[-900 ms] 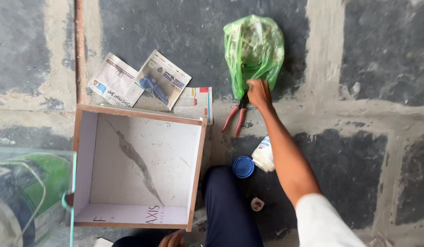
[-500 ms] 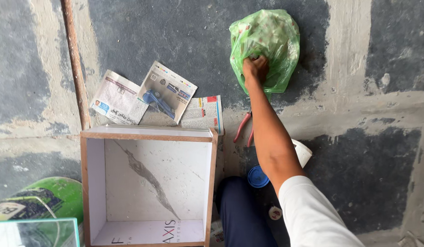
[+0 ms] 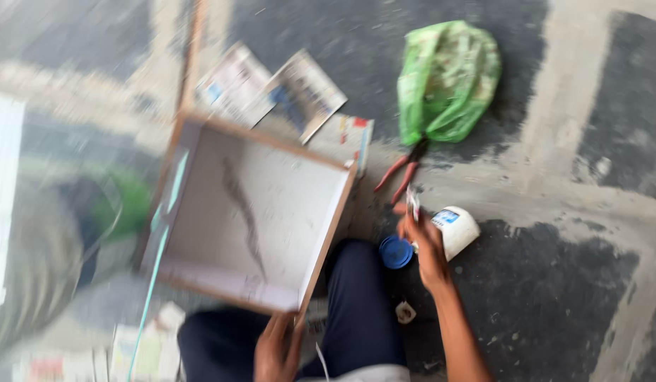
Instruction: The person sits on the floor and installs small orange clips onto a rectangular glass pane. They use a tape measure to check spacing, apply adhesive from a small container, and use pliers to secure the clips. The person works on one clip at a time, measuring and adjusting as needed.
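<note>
My right hand (image 3: 421, 239) is drawn back near my knee and pinches a small thin object (image 3: 413, 200) between its fingers; blur hides what it is. Just beside it lie a white tub (image 3: 457, 230) on its side and a blue round lid (image 3: 396, 252). Red-handled pliers (image 3: 399, 177) lie beyond, under the edge of a green plastic bag (image 3: 448, 79). My left hand (image 3: 277, 348) grips the near corner of an open wooden box (image 3: 251, 211) with a white cracked inside, which rests against my dark trouser leg (image 3: 360, 311).
Folded newspaper sheets (image 3: 271, 88) lie on the stone floor behind the box. A glass pane and something green (image 3: 123, 205) stand blurred at the left. More papers (image 3: 140, 350) lie at the lower left. A small white piece (image 3: 404, 311) sits by my leg.
My right hand has pulled back from the green bag to beside the white tub, now pinching a small object. The view has swung and the box looks tilted.
</note>
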